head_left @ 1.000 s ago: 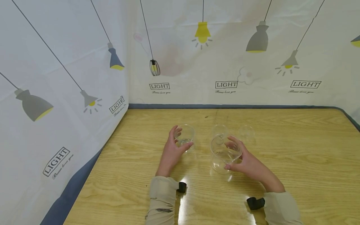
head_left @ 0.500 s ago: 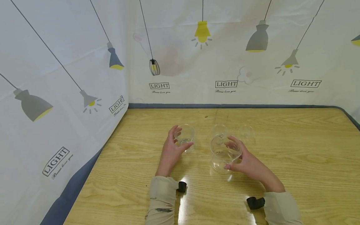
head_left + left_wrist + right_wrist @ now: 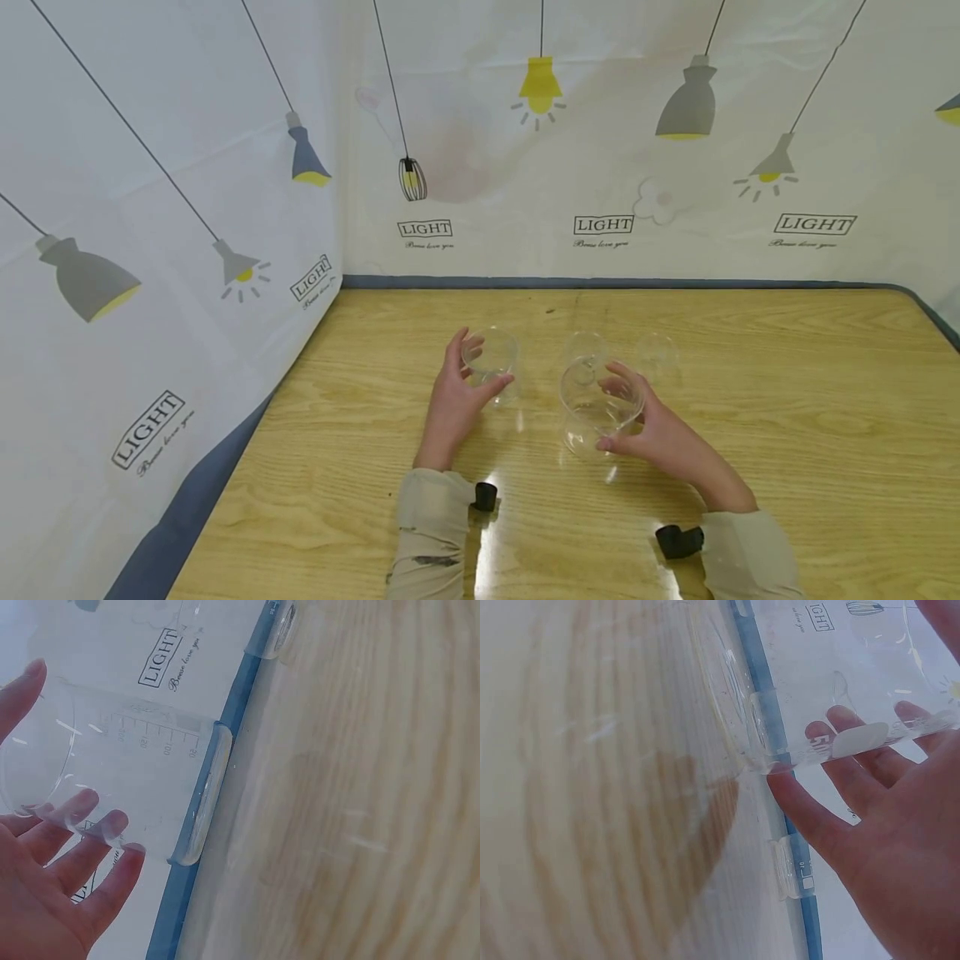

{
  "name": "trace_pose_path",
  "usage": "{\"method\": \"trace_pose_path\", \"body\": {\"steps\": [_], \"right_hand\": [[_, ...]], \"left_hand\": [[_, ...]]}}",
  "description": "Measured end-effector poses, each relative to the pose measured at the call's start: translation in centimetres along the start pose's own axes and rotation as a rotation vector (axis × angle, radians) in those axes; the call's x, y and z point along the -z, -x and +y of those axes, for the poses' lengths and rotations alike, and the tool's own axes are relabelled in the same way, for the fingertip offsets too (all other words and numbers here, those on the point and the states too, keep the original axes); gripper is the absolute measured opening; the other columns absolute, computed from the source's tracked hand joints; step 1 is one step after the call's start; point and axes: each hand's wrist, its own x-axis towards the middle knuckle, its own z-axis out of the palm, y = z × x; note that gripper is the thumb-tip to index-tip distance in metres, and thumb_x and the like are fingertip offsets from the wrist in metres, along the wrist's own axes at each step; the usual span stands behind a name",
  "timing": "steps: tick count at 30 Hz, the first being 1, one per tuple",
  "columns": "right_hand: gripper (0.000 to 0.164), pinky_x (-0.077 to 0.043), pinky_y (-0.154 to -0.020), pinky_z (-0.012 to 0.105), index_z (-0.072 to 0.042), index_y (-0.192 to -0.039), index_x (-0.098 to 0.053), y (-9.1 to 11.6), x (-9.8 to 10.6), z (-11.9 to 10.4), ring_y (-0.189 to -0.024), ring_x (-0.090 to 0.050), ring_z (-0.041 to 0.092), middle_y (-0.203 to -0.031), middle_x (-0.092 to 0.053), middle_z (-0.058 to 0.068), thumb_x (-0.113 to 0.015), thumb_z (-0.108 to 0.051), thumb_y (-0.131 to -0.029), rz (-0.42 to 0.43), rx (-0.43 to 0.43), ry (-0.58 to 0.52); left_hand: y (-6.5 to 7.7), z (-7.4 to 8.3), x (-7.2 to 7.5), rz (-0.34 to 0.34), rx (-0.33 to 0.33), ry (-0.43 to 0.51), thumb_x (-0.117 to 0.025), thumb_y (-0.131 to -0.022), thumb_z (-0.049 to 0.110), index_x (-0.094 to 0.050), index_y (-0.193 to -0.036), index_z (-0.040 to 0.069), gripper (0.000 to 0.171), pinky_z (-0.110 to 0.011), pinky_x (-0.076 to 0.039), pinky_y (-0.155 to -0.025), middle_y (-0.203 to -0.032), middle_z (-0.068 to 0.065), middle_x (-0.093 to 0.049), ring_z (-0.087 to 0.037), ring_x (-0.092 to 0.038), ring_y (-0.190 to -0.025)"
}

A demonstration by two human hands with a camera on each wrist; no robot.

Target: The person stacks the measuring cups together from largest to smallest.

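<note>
My left hand (image 3: 455,400) grips a clear glass beaker (image 3: 497,360), thumb on the near side and fingers round the far side. Printed graduation marks show on this beaker (image 3: 142,757) in the left wrist view. To its right, a larger clear beaker (image 3: 588,408) is held upright between the thumb and fingers of my right hand (image 3: 656,429). A white label patch and part of a number show on the larger beaker (image 3: 859,739) in the right wrist view. Whether the left beaker's base touches the table I cannot tell.
Two smaller clear beakers stand farther back: one beaker (image 3: 585,342) behind the large one, the other beaker (image 3: 657,354) to the right. The wood-grain table (image 3: 337,467) ends at a white curtain (image 3: 510,183) printed with lamps, at the back and left.
My left hand and its beaker have shifted slightly up and away in the head view over the last half second. The right hand and the larger beaker have hardly moved.
</note>
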Motion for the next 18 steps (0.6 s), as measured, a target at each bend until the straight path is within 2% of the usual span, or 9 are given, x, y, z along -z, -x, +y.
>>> {"method": "trace_pose_path", "body": {"steps": [4,9,18], "right_hand": [[0.09,-0.034,-0.089,0.054,-0.03,-0.142,-0.007,0.0,0.0,0.0,-0.127,-0.028,0.03,-0.141,-0.027,0.009,-0.07,-0.023,-0.078,0.001,-0.003,0.004],[0.09,-0.033,-0.09,0.055,-0.03,-0.142,-0.007,0.0,0.0,-0.1,-0.127,-0.027,0.03,-0.141,-0.027,0.008,-0.069,-0.023,-0.078,0.002,-0.005,0.007],[0.09,-0.032,-0.09,0.056,-0.031,-0.142,-0.007,0.0,0.0,-0.2,-0.127,-0.027,0.031,-0.141,-0.027,0.009,-0.069,-0.024,-0.078,0.0,-0.006,0.006]], "left_hand": [[0.0,0.3,0.1,-0.003,-0.006,0.0,-0.071,-0.069,0.049,-0.021,-0.14,0.029,0.089,-0.039,-0.033,-0.097,-0.132,0.011,-0.04,-0.019,-0.039,-0.12],[0.0,0.7,0.1,0.001,-0.025,0.001,-0.072,-0.067,0.05,-0.025,-0.137,0.031,0.087,-0.038,-0.033,-0.096,-0.131,0.01,-0.041,-0.014,-0.04,-0.119],[0.1,1.4,0.2,0.012,-0.034,0.009,-0.074,-0.065,0.049,-0.028,-0.136,0.029,0.087,-0.042,-0.033,-0.096,-0.129,0.009,-0.043,-0.015,-0.041,-0.117]]}}
